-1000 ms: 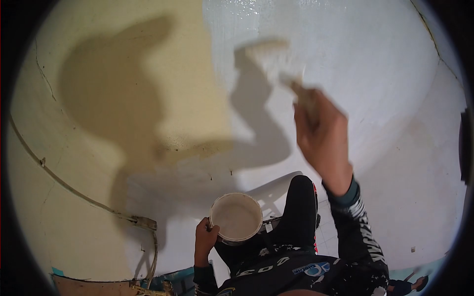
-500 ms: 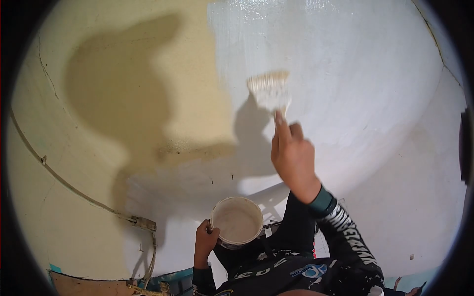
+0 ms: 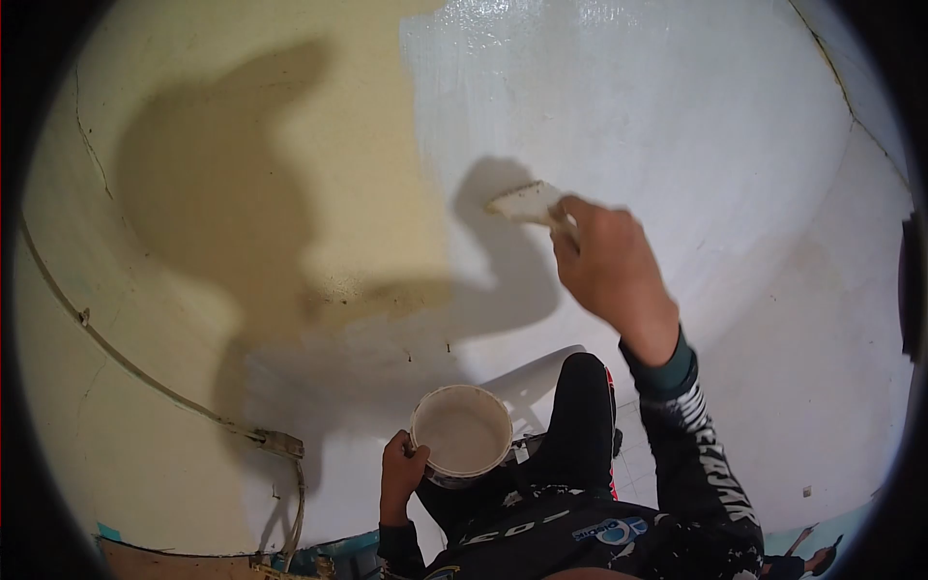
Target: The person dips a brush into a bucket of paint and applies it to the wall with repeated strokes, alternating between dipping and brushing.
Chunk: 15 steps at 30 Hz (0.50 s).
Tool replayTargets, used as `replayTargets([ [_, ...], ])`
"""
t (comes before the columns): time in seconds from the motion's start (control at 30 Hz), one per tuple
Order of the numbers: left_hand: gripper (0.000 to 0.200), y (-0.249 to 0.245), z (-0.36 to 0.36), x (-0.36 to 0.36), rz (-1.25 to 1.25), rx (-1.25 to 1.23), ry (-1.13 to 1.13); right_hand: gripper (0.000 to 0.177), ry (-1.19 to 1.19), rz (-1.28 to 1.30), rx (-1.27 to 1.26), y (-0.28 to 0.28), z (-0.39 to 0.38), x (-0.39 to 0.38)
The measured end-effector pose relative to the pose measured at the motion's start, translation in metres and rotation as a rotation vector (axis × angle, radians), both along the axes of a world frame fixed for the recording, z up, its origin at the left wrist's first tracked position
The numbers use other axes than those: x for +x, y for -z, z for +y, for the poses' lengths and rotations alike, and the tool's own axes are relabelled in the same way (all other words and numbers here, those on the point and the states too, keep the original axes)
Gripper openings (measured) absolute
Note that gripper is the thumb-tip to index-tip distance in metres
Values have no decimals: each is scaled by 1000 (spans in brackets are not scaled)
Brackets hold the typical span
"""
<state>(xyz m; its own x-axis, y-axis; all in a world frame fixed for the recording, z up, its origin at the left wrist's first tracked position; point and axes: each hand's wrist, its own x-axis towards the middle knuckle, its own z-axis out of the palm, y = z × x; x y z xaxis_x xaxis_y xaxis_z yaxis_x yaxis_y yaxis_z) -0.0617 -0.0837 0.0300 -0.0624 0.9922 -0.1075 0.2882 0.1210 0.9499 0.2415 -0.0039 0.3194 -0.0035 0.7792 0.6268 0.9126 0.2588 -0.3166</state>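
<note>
A wide paintbrush (image 3: 527, 201) is gripped by its handle in my right hand (image 3: 619, 269), its bristles pointing left at the wall near the edge of the white paint. My left hand (image 3: 402, 470) holds a round paint bucket (image 3: 464, 411) by its rim, thumb over the edge, at my lap. Whitish paint coats the bucket's inside. In front of me the wall is yellow (image 3: 372, 145) on the left and freshly coated white (image 3: 619, 116) on the right, glossy near the top.
A cable (image 3: 145, 372) runs down the left wall to a small box (image 3: 280, 444). Two nails stick out of the wall above the bucket. My knee (image 3: 583, 387) rises right of the bucket. Shadows of my head and arm fall across the wall.
My right hand has moved right and turned, swinging the brush from pointing upward to pointing left and slightly lower. My left hand and the bucket have stayed nearly in place.
</note>
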Motion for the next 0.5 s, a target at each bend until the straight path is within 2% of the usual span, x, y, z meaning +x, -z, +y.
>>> replayTargets([
  [0.1,25,20,1,-5,-68,-42,-18,20,-56,-79,132,-34,11,4],
  [0.23,24,42,2,-13,-39,-44,-28,20,-45,-9,253,-77,7,-2],
  [0.3,24,49,4,-17,16,1,-7,20,-78,-40,554,-93,14,-4],
  [0.33,24,49,3,-17,20,3,-11,17,-40,-69,624,-104,14,-10],
  [0.43,21,43,1,-15,-35,-31,-35,21,-107,-165,559,-131,-37,-36],
  [0.47,20,41,1,-15,-43,-46,-40,22,-167,-87,448,-138,-39,-36],
  [0.5,20,40,0,-14,-52,-62,-44,22,-169,-88,449,-134,-21,-34],
])
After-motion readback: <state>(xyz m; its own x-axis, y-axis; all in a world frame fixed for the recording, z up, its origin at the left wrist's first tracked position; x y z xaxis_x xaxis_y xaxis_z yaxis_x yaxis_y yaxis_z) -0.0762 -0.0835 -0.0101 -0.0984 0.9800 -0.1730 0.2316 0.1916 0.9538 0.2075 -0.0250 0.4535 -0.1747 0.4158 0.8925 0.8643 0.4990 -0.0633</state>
